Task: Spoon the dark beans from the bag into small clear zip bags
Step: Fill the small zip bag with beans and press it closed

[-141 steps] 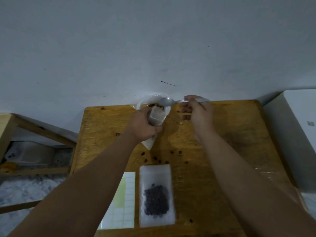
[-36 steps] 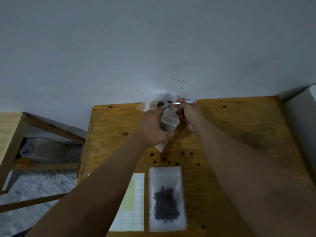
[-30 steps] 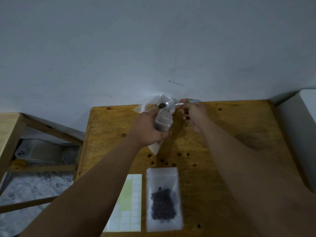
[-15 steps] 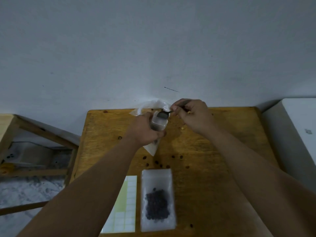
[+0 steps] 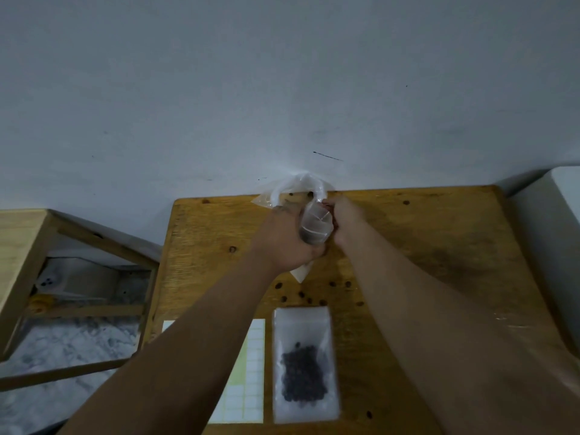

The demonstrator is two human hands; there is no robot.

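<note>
One wooden table (image 5: 439, 246) bears one label sheet (image 5: 251, 387), one filled zip bag (image 5: 304, 365) lying flat, one bean bag (image 5: 301, 183) at the far edge, and roughly nine loose beans (image 5: 322, 302). My left hand (image 5: 282, 243) grips one small zip bag (image 5: 315, 226) upright; my right hand (image 5: 345, 219) curls at its mouth, grasp unclear.

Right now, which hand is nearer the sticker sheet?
Left. The left hand grips a bag just beyond the sheet; the right hand sits farther right.
</note>
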